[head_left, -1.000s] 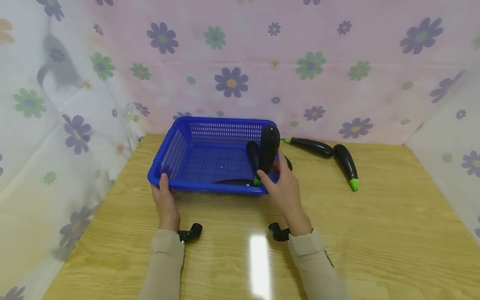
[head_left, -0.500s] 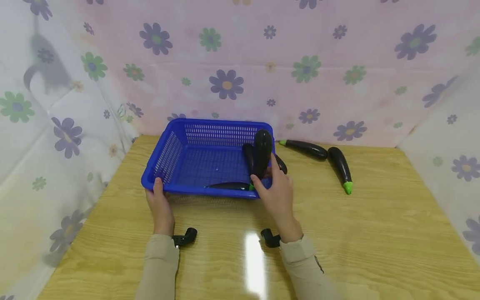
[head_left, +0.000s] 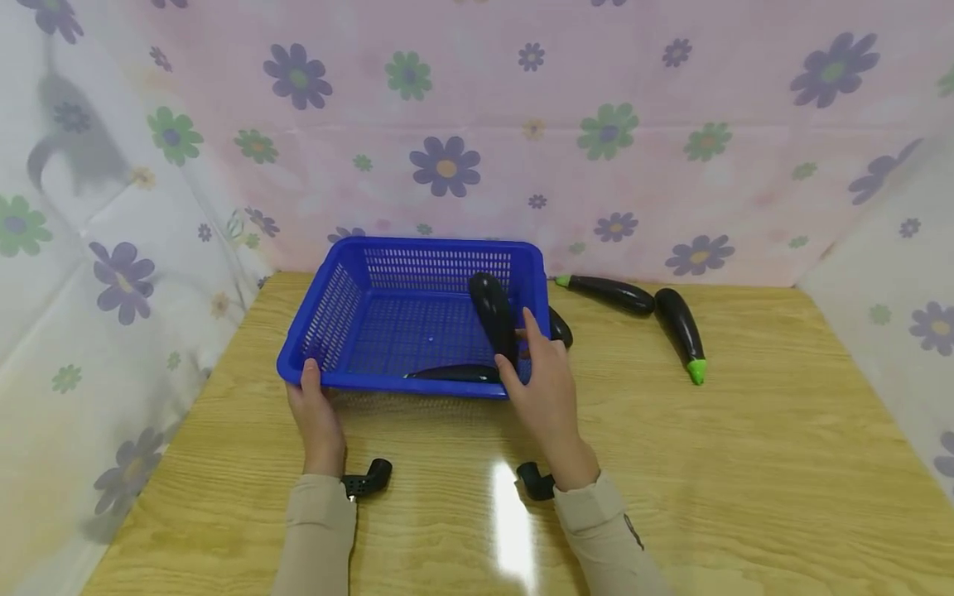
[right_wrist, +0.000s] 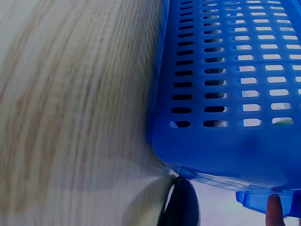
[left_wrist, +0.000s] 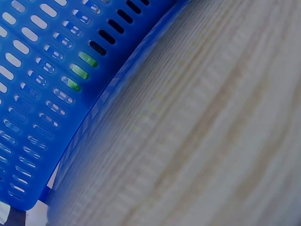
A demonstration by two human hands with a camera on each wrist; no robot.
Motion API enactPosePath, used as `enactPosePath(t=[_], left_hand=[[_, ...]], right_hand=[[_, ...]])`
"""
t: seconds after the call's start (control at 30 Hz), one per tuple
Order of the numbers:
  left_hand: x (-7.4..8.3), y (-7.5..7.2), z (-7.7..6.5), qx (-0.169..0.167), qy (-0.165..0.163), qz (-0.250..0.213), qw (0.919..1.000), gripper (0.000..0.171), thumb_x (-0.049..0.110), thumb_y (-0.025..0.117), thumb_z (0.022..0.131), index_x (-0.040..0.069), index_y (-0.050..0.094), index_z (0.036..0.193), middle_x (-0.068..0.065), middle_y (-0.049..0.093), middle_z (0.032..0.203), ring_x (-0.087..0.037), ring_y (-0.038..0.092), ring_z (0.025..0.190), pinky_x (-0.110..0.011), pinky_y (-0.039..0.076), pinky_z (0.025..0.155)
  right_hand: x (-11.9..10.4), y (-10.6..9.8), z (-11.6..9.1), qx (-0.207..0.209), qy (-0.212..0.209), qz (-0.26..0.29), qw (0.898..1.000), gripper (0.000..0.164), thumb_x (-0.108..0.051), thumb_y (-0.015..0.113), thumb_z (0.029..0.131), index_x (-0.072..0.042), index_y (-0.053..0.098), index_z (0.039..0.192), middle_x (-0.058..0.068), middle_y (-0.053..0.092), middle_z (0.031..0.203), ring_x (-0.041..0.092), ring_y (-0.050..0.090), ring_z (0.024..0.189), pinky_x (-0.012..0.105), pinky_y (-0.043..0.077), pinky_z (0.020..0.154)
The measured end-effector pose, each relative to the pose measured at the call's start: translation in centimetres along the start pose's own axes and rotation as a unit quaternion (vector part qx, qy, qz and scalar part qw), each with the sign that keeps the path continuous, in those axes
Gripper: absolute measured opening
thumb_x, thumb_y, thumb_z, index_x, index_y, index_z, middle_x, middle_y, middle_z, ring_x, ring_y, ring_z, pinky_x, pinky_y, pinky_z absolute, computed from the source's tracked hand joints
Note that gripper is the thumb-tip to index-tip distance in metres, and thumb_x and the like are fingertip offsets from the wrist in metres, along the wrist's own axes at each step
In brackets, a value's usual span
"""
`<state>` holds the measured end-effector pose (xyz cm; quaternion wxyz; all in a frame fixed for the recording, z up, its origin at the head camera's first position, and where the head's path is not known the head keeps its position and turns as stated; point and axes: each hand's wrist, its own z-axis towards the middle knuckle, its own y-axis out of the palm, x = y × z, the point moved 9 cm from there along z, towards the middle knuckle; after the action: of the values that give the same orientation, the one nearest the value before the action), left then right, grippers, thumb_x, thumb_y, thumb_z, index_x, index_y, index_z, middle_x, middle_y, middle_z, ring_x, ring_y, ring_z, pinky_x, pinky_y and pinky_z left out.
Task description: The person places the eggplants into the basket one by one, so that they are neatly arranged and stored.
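Note:
In the head view my left hand (head_left: 316,418) grips the front left corner of a blue plastic basket (head_left: 428,385), thumb over the rim. My right hand (head_left: 547,397) is at the basket's front right corner, with fingers reaching over the rim. Just left of those fingers, a dark eggplant (head_left: 492,310) leans inside the basket, its lower end partly hidden by the hand. Another eggplant (head_left: 455,373) lies along the inside of the front wall. Green shows through the basket slots (left_wrist: 79,71) in the left wrist view. A right fingertip (right_wrist: 274,212) shows in the right wrist view.
Outside the basket's right wall lies one eggplant (head_left: 561,328), partly hidden. Farther right, two eggplants with green stems lie on the wooden table, one near the back (head_left: 611,295) and one angled forward (head_left: 680,331). A flowered cloth (head_left: 447,165) stands behind the table.
The eggplant in my right hand has come down and tipped left into the basket, and the fingers have come away from it. My left hand keeps its place on the basket corner.

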<state>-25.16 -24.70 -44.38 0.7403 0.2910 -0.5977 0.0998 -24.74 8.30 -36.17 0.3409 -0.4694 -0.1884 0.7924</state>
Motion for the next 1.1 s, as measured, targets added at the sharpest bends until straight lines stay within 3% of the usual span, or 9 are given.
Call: enactPosePath(t=[0.27, 0.67, 0.9, 1.1], left_hand=[[0.4, 0.0, 0.1, 0.004, 0.008, -0.012, 0.9999, 0.047, 0.034, 0.049, 0.090, 0.016, 0.036, 0.131, -0.005, 0.042, 0.130, -0.017, 0.036, 0.120, -0.023, 0.025, 0.102], [0.2, 0.3, 0.1, -0.002, 0.013, -0.033, 0.9994, 0.045, 0.028, 0.049, 0.090, 0.013, 0.037, 0.131, -0.010, 0.042, 0.130, -0.021, 0.038, 0.120, -0.027, 0.027, 0.101], [0.1, 0.3, 0.1, -0.003, 0.007, -0.035, 0.9993, 0.046, 0.029, 0.050, 0.090, 0.013, 0.037, 0.131, -0.009, 0.042, 0.129, -0.022, 0.039, 0.119, -0.031, 0.027, 0.102], [0.0, 0.4, 0.0, -0.007, -0.004, -0.017, 0.9998, 0.047, 0.034, 0.049, 0.090, 0.018, 0.035, 0.132, -0.007, 0.042, 0.131, -0.020, 0.037, 0.120, -0.028, 0.026, 0.102]], right_hand=[[-0.4, -0.2, 0.0, 0.029, -0.042, 0.030, 0.998, 0.040, -0.018, 0.058, 0.082, -0.012, 0.053, 0.121, -0.002, 0.058, 0.108, 0.019, 0.046, 0.083, 0.027, 0.036, 0.061], [0.2, -0.4, 0.1, 0.016, -0.093, 0.067, 0.993, 0.028, -0.013, 0.057, 0.083, -0.008, 0.060, 0.110, 0.002, 0.058, 0.107, 0.017, 0.045, 0.085, 0.029, 0.037, 0.069], [1.2, -1.1, 0.2, 0.044, -0.065, 0.111, 0.991, 0.026, -0.006, 0.055, 0.084, -0.006, 0.060, 0.109, 0.003, 0.050, 0.118, 0.020, 0.043, 0.111, 0.037, 0.036, 0.092], [2.0, -1.3, 0.3, 0.049, -0.039, 0.117, 0.991, 0.028, -0.006, 0.053, 0.085, -0.006, 0.058, 0.113, 0.000, 0.048, 0.122, 0.018, 0.041, 0.116, 0.039, 0.035, 0.096]])
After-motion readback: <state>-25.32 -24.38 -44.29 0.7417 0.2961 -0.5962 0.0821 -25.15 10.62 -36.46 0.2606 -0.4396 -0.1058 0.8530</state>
